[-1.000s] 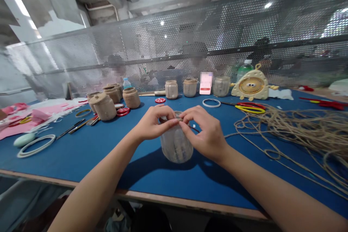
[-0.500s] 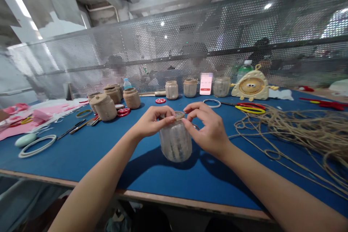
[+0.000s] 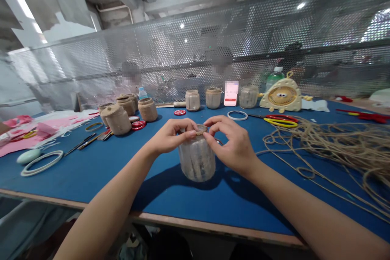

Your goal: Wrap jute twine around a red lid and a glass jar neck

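Note:
A ribbed clear glass jar (image 3: 198,160) stands upright on the blue table in front of me. A tan band, apparently twine (image 3: 199,132), lies around its neck. My left hand (image 3: 174,135) is closed at the left side of the neck, thumb against the band and fingers curled behind the rim. My right hand (image 3: 232,142) pinches at the right of the neck, its index finger bent over the rim. A strand runs from behind this hand to the loose twine pile (image 3: 344,146) on the right. Something small and shiny shows by the right fingers; I cannot make out what.
Several twine-wrapped jars (image 3: 118,120) stand at left, near red lids (image 3: 138,125). Along the back are more jars (image 3: 192,100), a phone (image 3: 230,94) and a yellow fan (image 3: 282,95). Scissors (image 3: 280,120) and a white ring (image 3: 237,115) lie at right. The table edge (image 3: 213,225) is close.
My right fingers have shifted slightly left at the jar's neck, and the jar appears turned a little. My left hand stays in nearly the same place.

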